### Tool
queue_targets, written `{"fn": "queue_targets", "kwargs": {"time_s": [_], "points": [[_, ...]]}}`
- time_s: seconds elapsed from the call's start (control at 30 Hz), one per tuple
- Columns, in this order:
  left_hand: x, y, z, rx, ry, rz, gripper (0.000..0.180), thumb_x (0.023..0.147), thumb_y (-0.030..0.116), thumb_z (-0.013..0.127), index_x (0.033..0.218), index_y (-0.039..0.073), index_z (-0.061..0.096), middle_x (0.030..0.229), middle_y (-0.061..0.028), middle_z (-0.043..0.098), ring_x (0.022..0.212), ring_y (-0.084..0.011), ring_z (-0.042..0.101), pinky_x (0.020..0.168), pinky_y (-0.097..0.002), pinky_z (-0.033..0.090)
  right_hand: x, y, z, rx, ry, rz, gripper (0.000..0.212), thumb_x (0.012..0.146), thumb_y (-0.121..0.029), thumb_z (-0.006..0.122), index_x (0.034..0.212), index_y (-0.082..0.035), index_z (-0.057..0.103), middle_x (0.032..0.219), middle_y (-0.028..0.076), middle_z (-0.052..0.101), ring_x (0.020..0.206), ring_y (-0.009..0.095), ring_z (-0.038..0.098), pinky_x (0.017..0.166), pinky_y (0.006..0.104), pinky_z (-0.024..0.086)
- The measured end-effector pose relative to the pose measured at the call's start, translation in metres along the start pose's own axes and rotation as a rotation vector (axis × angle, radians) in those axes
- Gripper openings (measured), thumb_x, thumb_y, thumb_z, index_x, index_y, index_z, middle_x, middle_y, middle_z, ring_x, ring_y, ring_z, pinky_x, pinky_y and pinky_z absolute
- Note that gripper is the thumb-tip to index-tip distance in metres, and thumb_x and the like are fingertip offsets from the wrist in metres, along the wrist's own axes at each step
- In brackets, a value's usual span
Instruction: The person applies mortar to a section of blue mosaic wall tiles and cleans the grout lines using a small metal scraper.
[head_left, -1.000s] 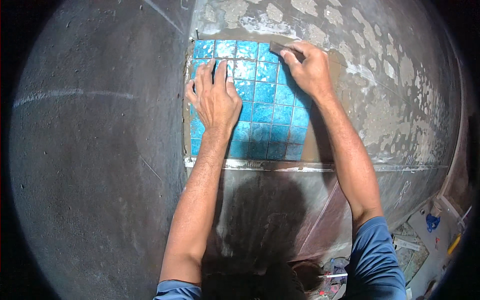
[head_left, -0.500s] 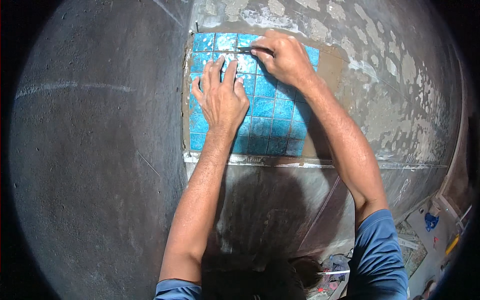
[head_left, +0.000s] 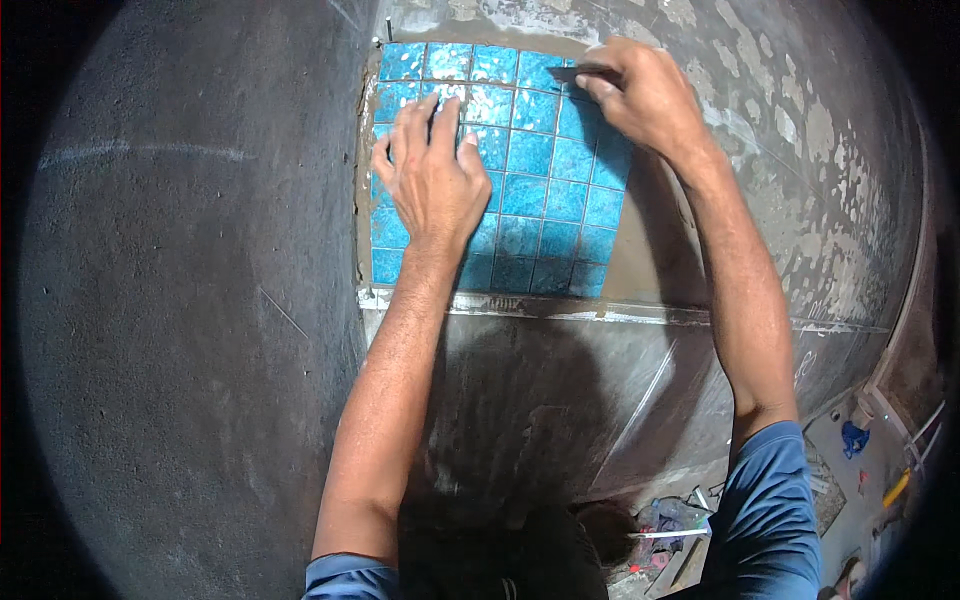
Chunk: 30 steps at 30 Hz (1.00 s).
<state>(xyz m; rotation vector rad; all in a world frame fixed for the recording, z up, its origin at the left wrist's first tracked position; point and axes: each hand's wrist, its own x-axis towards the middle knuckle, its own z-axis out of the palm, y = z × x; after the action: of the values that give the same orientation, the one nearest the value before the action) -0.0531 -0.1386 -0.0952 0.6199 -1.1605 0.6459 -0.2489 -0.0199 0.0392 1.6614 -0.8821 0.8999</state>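
A sheet of small blue mosaic tiles (head_left: 545, 190) is stuck on a grey wall, over brown adhesive (head_left: 650, 270). My left hand (head_left: 432, 178) lies flat on the left part of the sheet, fingers spread and pointing up. My right hand (head_left: 645, 95) is at the sheet's top right corner, pinching a thin dark tool (head_left: 572, 72) whose tip rests on a joint between tiles in the upper rows. A pale metal strip (head_left: 600, 312) runs under the bottom row of tiles.
A dark grey wall (head_left: 190, 300) fills the left. Patchy plaster (head_left: 800, 130) covers the wall to the right. On the floor at lower right lie a blue object (head_left: 853, 438), a yellow-handled tool (head_left: 895, 488) and scattered debris (head_left: 665, 525).
My right hand has slid left along the top of the tile sheet with the thin tool. My left hand stays pressed on the tiles, shifted slightly.
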Motion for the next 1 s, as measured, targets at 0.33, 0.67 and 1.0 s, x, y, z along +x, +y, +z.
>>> {"fn": "queue_targets", "kwargs": {"time_s": [0.33,0.67,1.0], "points": [[-0.017,-0.009,-0.034,-0.309,0.046,-0.179,0.019,0.095,0.014,0.072,0.111,0.005,0.074,0.105,-0.0103,0.076,0.105,-0.0263,0.07,0.095,-0.0377,0.05,-0.07,-0.04,0.001,0.419,-0.036,0.21,0.02,0.093,-0.014,0.066,0.107,-0.004,0.078,0.092,0.021,0.075,0.086,0.033,0.076,0.082,0.046,0.058],[-0.113,0.064,-0.082,-1.195,-0.361,-0.748,0.033,0.095,0.002,0.078,0.126,-0.005,0.069,0.093,-0.0058,0.077,0.09,-0.0096,0.07,0.079,-0.0249,0.053,-0.187,-0.107,0.007,1.044,-0.333,0.62,0.016,0.096,-0.012,0.077,0.102,0.002,0.074,0.081,0.003,0.071,0.073,0.01,0.066,0.065,0.0284,0.052],[-0.151,0.068,-0.108,-0.974,-0.604,-0.809,0.019,0.099,0.005,0.075,0.117,0.001,0.076,0.091,-0.0001,0.074,0.085,-0.006,0.066,0.079,-0.0247,0.054,-0.165,-0.048,-0.001,0.577,0.079,0.396,0.018,0.096,-0.019,0.074,0.096,-0.001,0.075,0.081,0.015,0.072,0.07,0.031,0.069,0.067,0.0401,0.055]]}}
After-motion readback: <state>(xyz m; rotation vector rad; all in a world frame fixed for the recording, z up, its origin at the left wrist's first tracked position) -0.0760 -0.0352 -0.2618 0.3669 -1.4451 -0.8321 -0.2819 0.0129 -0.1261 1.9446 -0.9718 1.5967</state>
